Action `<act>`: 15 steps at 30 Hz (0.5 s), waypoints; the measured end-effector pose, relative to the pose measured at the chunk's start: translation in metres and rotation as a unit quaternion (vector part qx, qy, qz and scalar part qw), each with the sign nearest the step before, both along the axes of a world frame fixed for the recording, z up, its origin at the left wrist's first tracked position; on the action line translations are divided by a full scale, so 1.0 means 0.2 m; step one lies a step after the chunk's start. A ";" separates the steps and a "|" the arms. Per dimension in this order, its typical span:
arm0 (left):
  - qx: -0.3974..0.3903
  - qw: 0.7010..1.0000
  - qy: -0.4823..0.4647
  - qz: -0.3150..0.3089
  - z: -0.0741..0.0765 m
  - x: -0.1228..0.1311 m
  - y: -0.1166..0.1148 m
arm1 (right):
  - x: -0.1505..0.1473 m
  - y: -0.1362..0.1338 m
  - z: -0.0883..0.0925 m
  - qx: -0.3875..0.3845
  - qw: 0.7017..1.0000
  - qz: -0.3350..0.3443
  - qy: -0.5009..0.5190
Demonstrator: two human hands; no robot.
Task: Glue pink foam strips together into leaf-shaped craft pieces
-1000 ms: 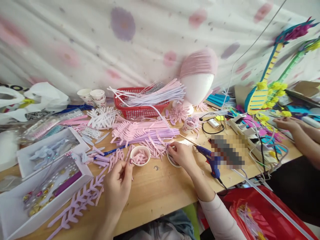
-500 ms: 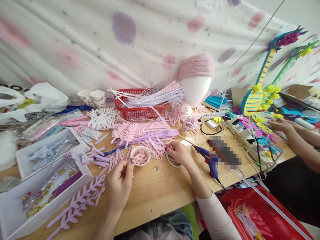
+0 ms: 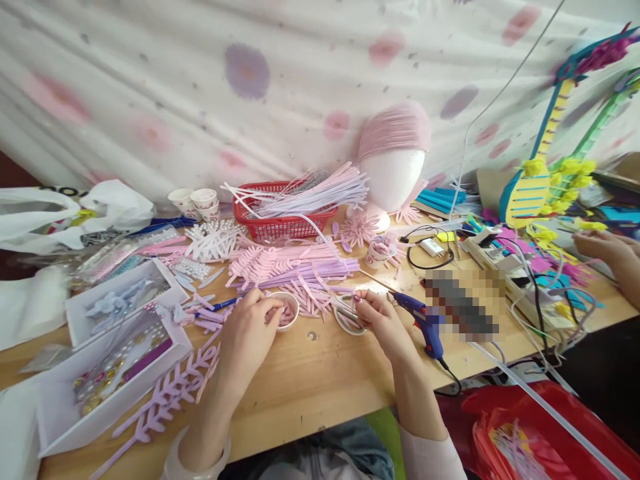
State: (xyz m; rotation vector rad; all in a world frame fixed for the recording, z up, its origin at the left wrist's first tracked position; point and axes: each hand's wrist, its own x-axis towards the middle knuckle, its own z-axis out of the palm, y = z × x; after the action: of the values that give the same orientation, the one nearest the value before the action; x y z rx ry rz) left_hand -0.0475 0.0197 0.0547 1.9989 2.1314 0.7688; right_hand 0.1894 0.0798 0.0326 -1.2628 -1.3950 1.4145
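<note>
My left hand [image 3: 255, 337] reaches over the rim of a white paper cup [image 3: 296, 313] that holds short pink fuzzy pieces. Its fingers are bent together in a pinch at the cup, and what lies between them is hidden. To the right, my right hand [image 3: 385, 320] is closed in a pinch beside a second round white container [image 3: 345, 325] with pale strips in it. Whatever that hand holds is too small to make out. Behind both containers lie loose pink chenille stems [image 3: 305, 298] and bundled pink and purple ones [image 3: 295, 265].
A blue glue gun [image 3: 423, 323] lies right of my right hand. White boxes [image 3: 55, 427] of beads and trims stand at left, beside purple branch shapes [image 3: 165, 400]. A red basket [image 3: 270, 230] and white foam head [image 3: 393, 173] stand behind. Another person's hand [image 3: 607, 247] works at far right.
My left hand has moved forward to the paper cup, its fingers now over the rim. My right hand has shifted slightly right and lifted from the second container. The view has turned a little.
</note>
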 end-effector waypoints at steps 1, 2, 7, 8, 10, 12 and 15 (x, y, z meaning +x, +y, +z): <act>-0.001 1.000 -0.005 -0.002 0.00 0.00 0.00 | 0.00 -0.02 0.00 -0.032 0.996 0.004 0.085; 0.002 1.000 -0.016 -0.004 -0.01 -0.01 0.00 | 0.00 -0.04 -0.01 -0.062 0.986 0.006 0.157; 0.082 0.986 -0.145 -0.007 0.02 0.02 -0.04 | -0.03 -0.12 -0.01 -0.177 0.925 0.019 0.336; 0.100 0.980 -0.171 -0.007 0.03 0.03 -0.06 | -0.04 -0.13 -0.01 -0.189 0.916 0.031 0.352; 0.127 0.970 -0.205 -0.010 0.04 0.08 -0.10 | -0.07 -0.14 0.01 -0.207 0.901 0.057 0.376; 0.139 0.964 -0.226 -0.019 0.04 0.14 -0.14 | -0.11 -0.16 0.02 -0.225 0.891 0.080 0.386; 0.136 0.958 -0.250 -0.041 0.02 0.21 -0.19 | -0.16 -0.20 0.03 -0.218 0.905 0.104 0.352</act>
State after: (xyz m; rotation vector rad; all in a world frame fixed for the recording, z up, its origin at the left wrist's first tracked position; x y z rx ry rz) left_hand -0.0048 -0.0175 0.0597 1.7376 1.7146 1.4372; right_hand 0.1582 0.0390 0.0387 -0.7159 -0.7446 2.1384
